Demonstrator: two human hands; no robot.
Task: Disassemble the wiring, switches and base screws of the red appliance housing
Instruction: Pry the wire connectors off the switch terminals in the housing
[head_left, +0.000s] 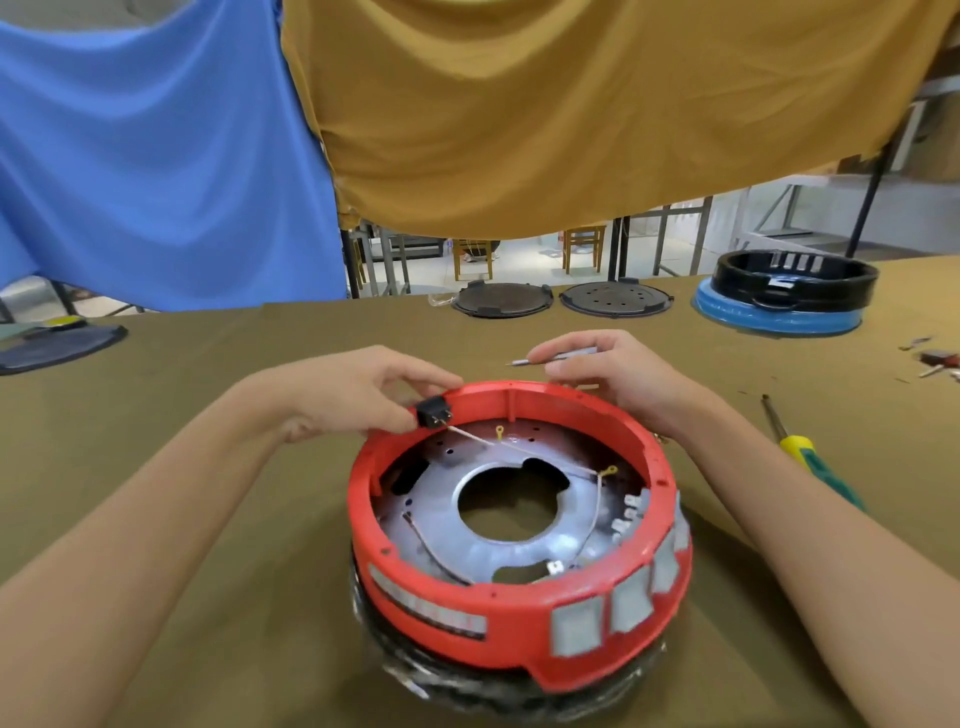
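**Head view: socket coming off the far-left rim, wire not yet free**

Reading this remotely, so judgement calls are flagged.

- Red housing (514, 597) sits upside-down, centre of the tabletop (208, 519), close in front of me, open side up. Metal plate (467, 525) with the big centre hole is visible inside.
- Left hand (363, 389) is at the far-left rim, thumb and fingers pinching the black socket (432, 411). Two prongs point inward, toward the housing's middle.
- Right hand (608, 371) hangs behind the far-right rim, fingers curled round a thin metal tool (558, 356). Tool lies roughly left-right, tip pointing left, toward the left hand. Can't tell what kind of tip.
- White wire (470, 435) runs from the socket down-right into the housing, past a yellow ring terminal (500, 431). Second yellow terminal (609, 471) sits further right with another lead looping toward the near-right wall.

Key relation: the socket is at the rim's outer edge and its wire's long axis points inward and to the right. So the wire probably tethers it; I'd guess pulling outward just tensions the lead. Left hand owns the socket; the right hand, with the tool, is nearer the terminals inside.

Risk, my guess: tugging before the terminal end is loose could snap the lead.

Yellow-handled screwdriver (800, 452) lies on the tabletop to the right, untouched.
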